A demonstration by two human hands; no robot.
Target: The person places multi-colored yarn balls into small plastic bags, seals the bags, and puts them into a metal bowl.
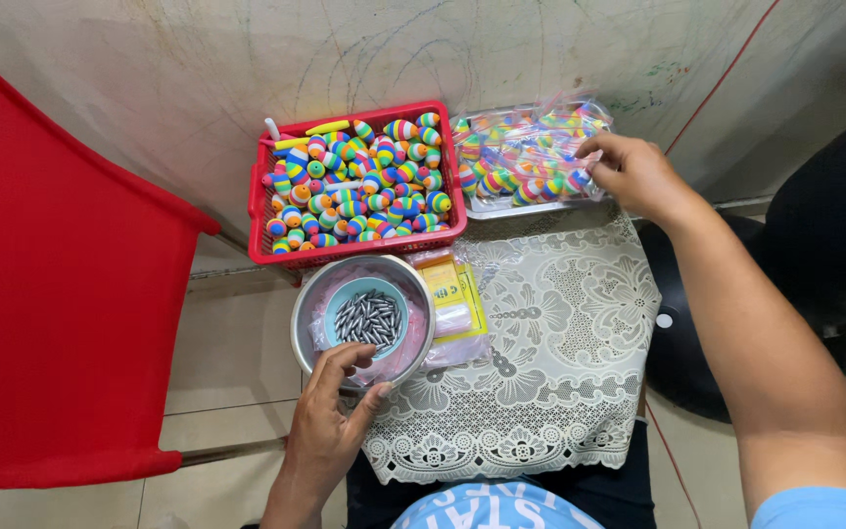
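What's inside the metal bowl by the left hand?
The metal bowl holds a small blue bowl full of grey bullet-shaped weights, on pinkish plastic. The left hand covers the near rim. Anything below the blue bowl is hidden.

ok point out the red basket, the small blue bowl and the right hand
red basket (pixel 258 217): head view, left wall.
small blue bowl (pixel 347 290): head view, bare upper-left rim.
right hand (pixel 636 174): head view, back of the hand.
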